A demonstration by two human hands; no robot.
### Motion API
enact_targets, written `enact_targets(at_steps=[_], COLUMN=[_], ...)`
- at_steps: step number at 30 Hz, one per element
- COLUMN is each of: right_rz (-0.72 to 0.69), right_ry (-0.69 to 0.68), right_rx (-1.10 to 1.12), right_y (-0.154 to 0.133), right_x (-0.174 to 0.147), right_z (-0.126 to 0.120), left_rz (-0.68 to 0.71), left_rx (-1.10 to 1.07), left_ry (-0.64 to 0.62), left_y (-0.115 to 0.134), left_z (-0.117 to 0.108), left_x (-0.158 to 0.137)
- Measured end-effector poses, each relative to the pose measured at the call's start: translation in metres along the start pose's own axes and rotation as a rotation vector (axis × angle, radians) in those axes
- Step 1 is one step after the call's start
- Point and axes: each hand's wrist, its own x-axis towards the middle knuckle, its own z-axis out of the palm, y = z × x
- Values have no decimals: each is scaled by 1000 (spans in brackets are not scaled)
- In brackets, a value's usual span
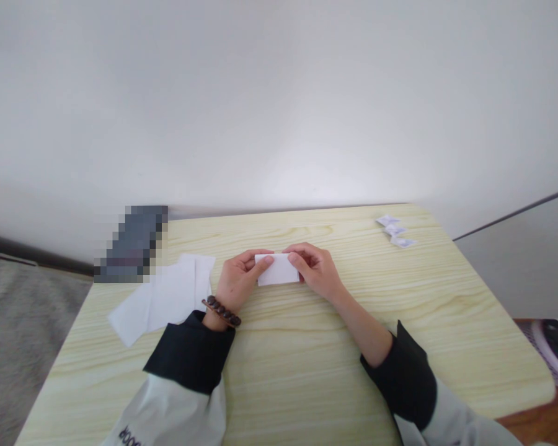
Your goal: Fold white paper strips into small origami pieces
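Observation:
Between my two hands is a small white rectangle of folded paper [279, 272], held above the middle of the table. My left hand [237, 279] pinches its left end, thumb on the near face and fingers behind. At the other end, my right hand [317, 270] grips the upper right corner in the same way. The fingers behind the paper are mostly hidden. Just left of my left wrist lie several loose white paper sheets [172, 297], overlapping one another.
A pale wood-grain table [302, 384] stands against a white wall [279, 111]. Several small folded paper pieces [394, 231] sit at its back right. A dark, pixelated flat object [134, 241] lies at the back left. Past the right edge is a pink-rimmed basket [546, 353].

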Motion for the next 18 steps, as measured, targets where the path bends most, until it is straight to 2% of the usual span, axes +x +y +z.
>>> enact_targets(at_steps=[9,18], right_rz=[16,24], right_ry=[-11,-18], right_rx=[-14,9], right_y=[-1,-1], right_x=[0,0], right_z=[-1,-1], left_rz=[60,69], left_rx=[100,103], left_ry=[74,77], left_y=[5,3], left_z=[0,1], left_x=[-1,-1])
